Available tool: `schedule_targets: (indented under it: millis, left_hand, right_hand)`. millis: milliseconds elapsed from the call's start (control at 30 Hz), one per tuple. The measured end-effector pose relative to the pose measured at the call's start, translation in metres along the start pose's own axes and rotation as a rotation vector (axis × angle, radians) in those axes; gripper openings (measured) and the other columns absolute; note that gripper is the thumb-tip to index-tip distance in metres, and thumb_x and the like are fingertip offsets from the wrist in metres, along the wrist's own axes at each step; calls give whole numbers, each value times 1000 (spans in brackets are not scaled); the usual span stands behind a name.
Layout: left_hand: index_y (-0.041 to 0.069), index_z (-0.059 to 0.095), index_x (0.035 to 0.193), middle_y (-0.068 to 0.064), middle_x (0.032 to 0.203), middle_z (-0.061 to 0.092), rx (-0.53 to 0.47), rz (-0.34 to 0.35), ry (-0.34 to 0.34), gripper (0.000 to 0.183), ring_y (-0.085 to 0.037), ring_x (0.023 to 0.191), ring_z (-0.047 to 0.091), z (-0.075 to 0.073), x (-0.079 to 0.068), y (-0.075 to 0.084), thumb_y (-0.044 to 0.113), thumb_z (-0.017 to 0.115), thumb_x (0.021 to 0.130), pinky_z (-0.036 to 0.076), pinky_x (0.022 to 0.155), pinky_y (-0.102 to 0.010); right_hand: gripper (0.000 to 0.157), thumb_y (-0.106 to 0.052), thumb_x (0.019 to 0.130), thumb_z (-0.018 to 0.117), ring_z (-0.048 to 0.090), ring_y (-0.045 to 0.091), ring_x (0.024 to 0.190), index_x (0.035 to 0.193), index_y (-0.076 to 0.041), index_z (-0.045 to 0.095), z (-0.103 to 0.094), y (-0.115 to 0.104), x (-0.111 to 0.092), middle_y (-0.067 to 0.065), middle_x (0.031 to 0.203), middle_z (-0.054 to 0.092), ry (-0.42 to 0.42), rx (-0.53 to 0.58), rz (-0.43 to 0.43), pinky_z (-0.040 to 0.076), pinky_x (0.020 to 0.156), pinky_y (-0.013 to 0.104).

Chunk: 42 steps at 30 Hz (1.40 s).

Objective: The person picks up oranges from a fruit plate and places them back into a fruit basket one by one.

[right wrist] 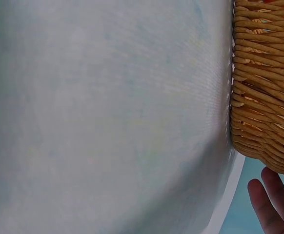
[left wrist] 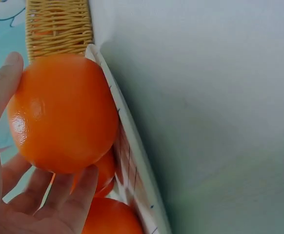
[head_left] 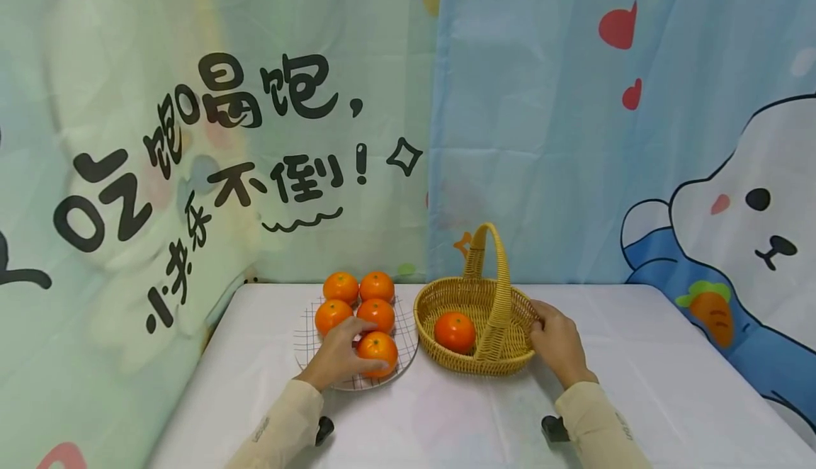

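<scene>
My left hand (head_left: 344,356) spans the nearest orange (head_left: 377,354) on a round plate with a grid pattern (head_left: 306,341), thumb on the near side and fingers on the far side. Up close in the left wrist view, that orange (left wrist: 64,114) sits between the thumb and fingers of the left hand (left wrist: 44,200). Behind it on the plate are several more oranges (head_left: 341,288). A yellow wicker basket (head_left: 446,363) with a tall handle stands right of the plate, one orange (head_left: 455,332) inside. My right hand (head_left: 562,341) holds the basket's right rim; its fingers (right wrist: 269,204) show beside the weave.
A white cloth covers the table (head_left: 446,419). Printed curtains (head_left: 529,136) hang behind and to the left, close to the table's back edge. Black straps (head_left: 554,428) show at both wrists. The plate's rim comes right up to the basket.
</scene>
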State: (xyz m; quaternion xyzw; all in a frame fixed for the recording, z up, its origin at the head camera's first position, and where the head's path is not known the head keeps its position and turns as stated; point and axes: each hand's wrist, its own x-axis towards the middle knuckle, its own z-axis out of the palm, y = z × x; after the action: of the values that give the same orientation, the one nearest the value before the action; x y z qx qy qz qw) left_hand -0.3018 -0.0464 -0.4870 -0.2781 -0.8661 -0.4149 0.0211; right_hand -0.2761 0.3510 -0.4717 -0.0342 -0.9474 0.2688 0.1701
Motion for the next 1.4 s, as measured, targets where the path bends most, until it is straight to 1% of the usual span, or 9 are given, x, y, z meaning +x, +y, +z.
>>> schedule_targets:
  millis: [133, 300, 433, 567, 767, 967, 1133, 1300, 1400]
  left_hand:
    - [12, 62, 125, 1, 116, 56, -11, -28, 4, 65, -18, 103, 54, 2, -3, 1, 44, 84, 73, 50, 91, -41]
    - [13, 61, 126, 0, 117, 55, -1, -22, 2, 67, -20, 105, 53, 3, -5, 1, 46, 84, 72, 49, 92, -43]
    - [13, 59, 129, -3, 121, 54, -5, -48, -9, 71, -22, 106, 54, 4, -6, 0, 45, 85, 71, 49, 91, -45]
    - [12, 56, 133, -6, 122, 54, -30, -78, -24, 78, -24, 104, 55, 7, -7, -4, 42, 88, 69, 50, 90, -45]
    - [13, 55, 133, -3, 120, 54, -59, -64, -19, 78, -22, 104, 56, 10, -8, -8, 40, 89, 68, 50, 90, -43]
    - [12, 56, 133, -4, 122, 54, -67, -58, -7, 79, -22, 105, 55, 10, -9, -8, 41, 89, 67, 49, 90, -44]
    - [12, 56, 133, -4, 123, 53, -61, -67, -13, 79, -23, 106, 54, 8, -10, -6, 42, 89, 68, 50, 90, -44]
    - [14, 55, 134, -5, 128, 53, -55, -75, -23, 80, -23, 108, 54, 5, -9, -2, 46, 87, 68, 49, 91, -44]
    - [13, 55, 134, -6, 130, 53, -59, -63, -20, 81, -23, 109, 53, 2, -7, 2, 48, 87, 68, 49, 91, -44]
  right_hand:
    - [47, 1, 92, 44, 44, 49, 126, 138, 11, 46, 0, 1, 0, 29, 138, 48, 7, 2, -1, 37, 102, 60]
    - [47, 1, 93, 45, 43, 49, 127, 139, 11, 45, 0, 2, 1, 29, 139, 47, 2, 4, 14, 37, 102, 60]
    - [47, 1, 93, 45, 43, 48, 127, 139, 10, 45, 0, 2, 1, 28, 140, 47, -3, 1, 24, 36, 103, 60]
    - [47, 0, 93, 45, 43, 49, 127, 139, 10, 45, 0, 2, 1, 29, 140, 47, -3, -3, 30, 36, 103, 60]
    - [47, 1, 93, 45, 43, 49, 127, 138, 11, 45, -1, 2, 0, 29, 139, 48, 7, -2, 24, 37, 102, 60]
    - [47, 1, 93, 44, 43, 49, 127, 139, 11, 45, -1, 0, -1, 29, 139, 47, -4, 11, 24, 37, 102, 60]
    - [47, 1, 93, 43, 43, 48, 127, 138, 11, 46, -1, 1, -1, 29, 139, 48, 4, 11, 6, 37, 102, 60]
    - [47, 0, 92, 44, 45, 48, 126, 138, 10, 47, 0, 2, -1, 28, 138, 49, 17, 18, -5, 39, 100, 60]
    - [47, 0, 92, 44, 45, 48, 125, 138, 10, 48, 2, 3, -1, 28, 138, 49, 21, 22, -6, 39, 100, 59]
